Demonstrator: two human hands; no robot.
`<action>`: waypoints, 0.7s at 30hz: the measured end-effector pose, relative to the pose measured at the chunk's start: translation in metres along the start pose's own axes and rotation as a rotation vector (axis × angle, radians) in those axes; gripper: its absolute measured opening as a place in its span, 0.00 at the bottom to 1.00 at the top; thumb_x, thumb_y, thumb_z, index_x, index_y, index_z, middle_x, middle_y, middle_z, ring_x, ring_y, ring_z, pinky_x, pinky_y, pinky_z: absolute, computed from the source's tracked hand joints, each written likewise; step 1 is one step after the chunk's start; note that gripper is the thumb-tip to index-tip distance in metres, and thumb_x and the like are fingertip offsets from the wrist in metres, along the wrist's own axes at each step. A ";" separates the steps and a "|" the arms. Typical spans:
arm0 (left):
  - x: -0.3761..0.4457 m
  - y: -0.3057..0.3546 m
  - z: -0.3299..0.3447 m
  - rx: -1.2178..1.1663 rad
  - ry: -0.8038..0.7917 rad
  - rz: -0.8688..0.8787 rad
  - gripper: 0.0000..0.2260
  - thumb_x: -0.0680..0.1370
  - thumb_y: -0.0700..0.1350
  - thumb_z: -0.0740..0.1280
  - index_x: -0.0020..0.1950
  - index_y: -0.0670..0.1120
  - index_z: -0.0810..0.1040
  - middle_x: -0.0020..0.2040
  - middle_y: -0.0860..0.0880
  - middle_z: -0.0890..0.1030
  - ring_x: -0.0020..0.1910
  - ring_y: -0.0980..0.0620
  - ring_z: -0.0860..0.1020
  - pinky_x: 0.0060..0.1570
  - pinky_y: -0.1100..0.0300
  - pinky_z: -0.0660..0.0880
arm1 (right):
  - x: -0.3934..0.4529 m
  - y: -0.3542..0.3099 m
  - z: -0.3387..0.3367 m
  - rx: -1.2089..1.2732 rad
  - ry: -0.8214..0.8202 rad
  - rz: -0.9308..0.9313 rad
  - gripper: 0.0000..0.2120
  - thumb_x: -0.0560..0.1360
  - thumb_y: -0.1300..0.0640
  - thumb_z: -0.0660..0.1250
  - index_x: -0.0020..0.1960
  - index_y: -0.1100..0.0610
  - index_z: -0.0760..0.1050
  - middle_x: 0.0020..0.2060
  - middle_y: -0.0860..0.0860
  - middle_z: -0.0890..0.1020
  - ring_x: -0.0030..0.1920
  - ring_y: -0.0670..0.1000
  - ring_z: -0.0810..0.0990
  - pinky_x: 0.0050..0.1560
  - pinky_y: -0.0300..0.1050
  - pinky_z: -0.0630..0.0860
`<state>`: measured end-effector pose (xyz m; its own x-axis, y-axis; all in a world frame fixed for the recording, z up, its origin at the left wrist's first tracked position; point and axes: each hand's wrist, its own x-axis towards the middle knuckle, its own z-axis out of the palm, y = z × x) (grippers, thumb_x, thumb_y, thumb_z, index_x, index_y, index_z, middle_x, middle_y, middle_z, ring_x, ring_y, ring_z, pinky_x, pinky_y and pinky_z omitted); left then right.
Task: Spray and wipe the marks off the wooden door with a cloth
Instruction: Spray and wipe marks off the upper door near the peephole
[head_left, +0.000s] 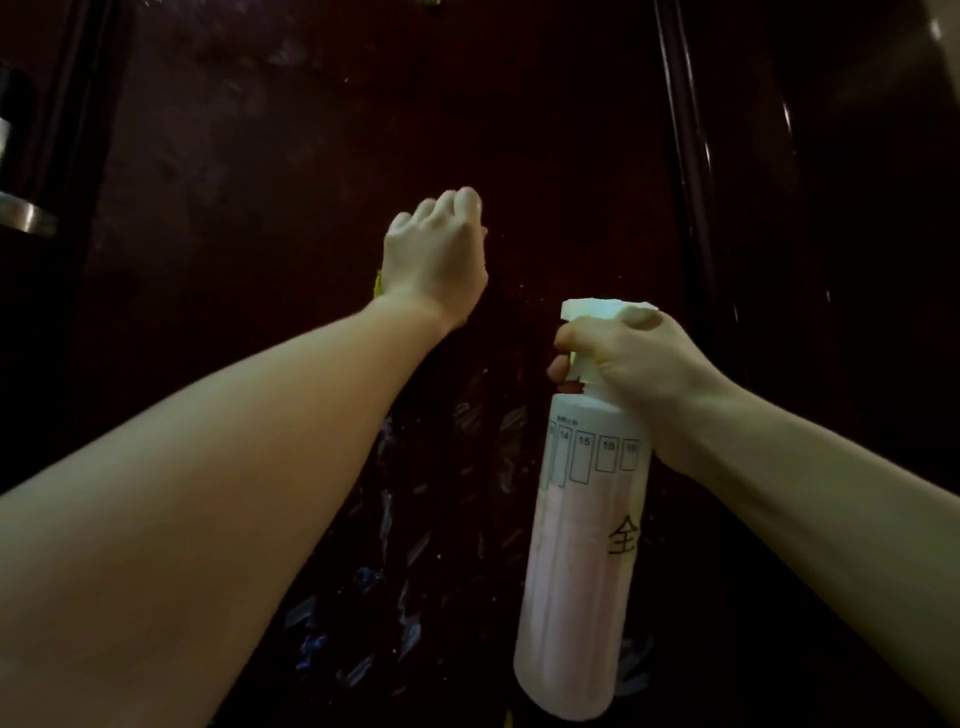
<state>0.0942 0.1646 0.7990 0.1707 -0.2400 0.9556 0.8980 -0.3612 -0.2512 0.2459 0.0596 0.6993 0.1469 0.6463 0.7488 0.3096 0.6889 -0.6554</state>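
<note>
We look down along two bare forearms reaching toward a dark, reddish-brown wooden door (332, 130) that fills the view. Our left hand (436, 254) is at the centre, knuckles facing us, fingers curled and pressed against the door. A sliver of yellow cloth (378, 285) peeks out at the wrist, so the hand seems to be bunched around the cloth, though most of it is hidden behind the hand. Our right hand (634, 358) is lower and to the right, nearer to us, wrapped around the neck of a white spray bottle (584, 545), with fingers curled over the trigger under the white nozzle head. The bottle hangs upright and holds pale pink liquid; it carries printed numbered boxes and a handwritten black character. Below the left hand, between the forearms, pale white and bluish smeared marks (395, 519) streak the door's surface. At the far left edge a metal door handle (23, 213) juts out. A raised vertical moulding (685, 171) runs down the door on the right.
</note>
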 end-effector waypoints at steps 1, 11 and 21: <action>0.004 0.003 0.002 -0.001 -0.033 0.065 0.08 0.81 0.45 0.59 0.56 0.43 0.73 0.51 0.47 0.79 0.50 0.47 0.78 0.52 0.52 0.71 | 0.001 0.002 -0.001 0.003 0.015 0.007 0.07 0.73 0.54 0.68 0.47 0.57 0.78 0.35 0.51 0.83 0.36 0.49 0.80 0.37 0.47 0.76; -0.050 0.030 -0.003 -0.121 -0.210 0.538 0.06 0.80 0.46 0.60 0.52 0.45 0.74 0.46 0.49 0.79 0.44 0.49 0.78 0.44 0.56 0.70 | -0.004 0.005 -0.016 0.024 0.016 0.030 0.08 0.74 0.54 0.69 0.51 0.57 0.80 0.40 0.52 0.86 0.40 0.50 0.83 0.42 0.45 0.78; -0.020 0.064 0.012 -0.088 -0.233 0.475 0.09 0.81 0.47 0.60 0.56 0.45 0.73 0.51 0.48 0.80 0.49 0.48 0.78 0.47 0.54 0.71 | -0.004 0.012 -0.041 -0.018 0.095 0.056 0.10 0.73 0.55 0.69 0.51 0.60 0.78 0.33 0.53 0.82 0.36 0.51 0.80 0.39 0.49 0.78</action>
<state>0.1529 0.1575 0.7658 0.6448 -0.1926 0.7397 0.6643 -0.3376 -0.6669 0.2873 0.0520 0.6922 0.2525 0.6494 0.7173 0.3153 0.6456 -0.6955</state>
